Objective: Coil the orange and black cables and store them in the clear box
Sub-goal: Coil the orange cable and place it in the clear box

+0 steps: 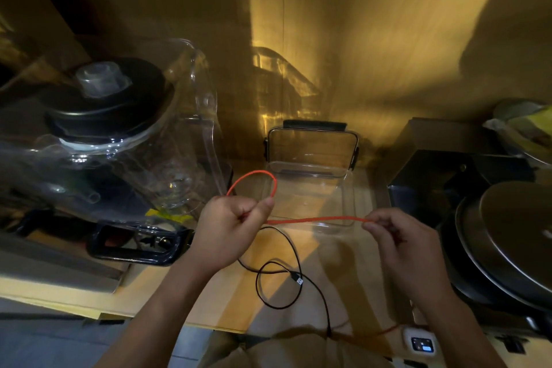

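One loop of the orange cable (263,179) stands above the left hand (230,227), pinched in its closed fingers just before the clear box (310,197). Right hand (400,239) pinches the same cable, stretched level across the box's near edge. Black cable (283,281) lies loose on the tabletop (343,278) nearer the body. Box open and empty; coiling looks barely begun.

Dim, amber light is cast onto the wooden back wall (343,39); corners are darkened, edges are bent and blurred.
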